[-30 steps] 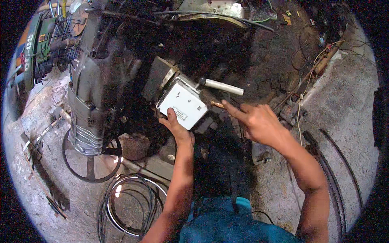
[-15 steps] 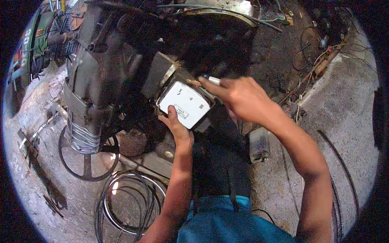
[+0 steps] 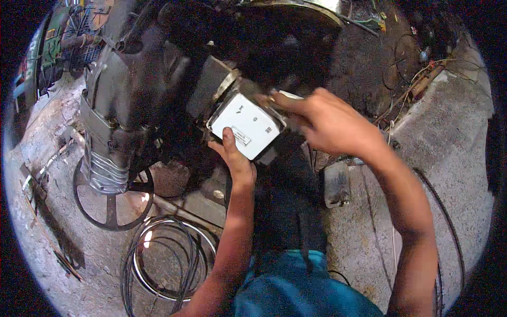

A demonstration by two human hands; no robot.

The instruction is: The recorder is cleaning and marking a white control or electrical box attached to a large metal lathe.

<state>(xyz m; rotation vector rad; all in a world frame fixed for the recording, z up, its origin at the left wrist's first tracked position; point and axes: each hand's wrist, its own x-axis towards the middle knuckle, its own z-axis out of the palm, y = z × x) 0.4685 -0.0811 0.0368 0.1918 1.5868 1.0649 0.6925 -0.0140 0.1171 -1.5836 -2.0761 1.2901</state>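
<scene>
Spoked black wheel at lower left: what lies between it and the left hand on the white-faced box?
In the head view, a brownish block beside the wheel, then a stretch too dark to make out before the left hand.

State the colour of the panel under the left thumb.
The panel is white, seen best in the head view.

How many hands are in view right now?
2. The left hand grips the white-faced box at its lower-left edge; the right hand is by its upper-right edge. No other hand shows.
</scene>
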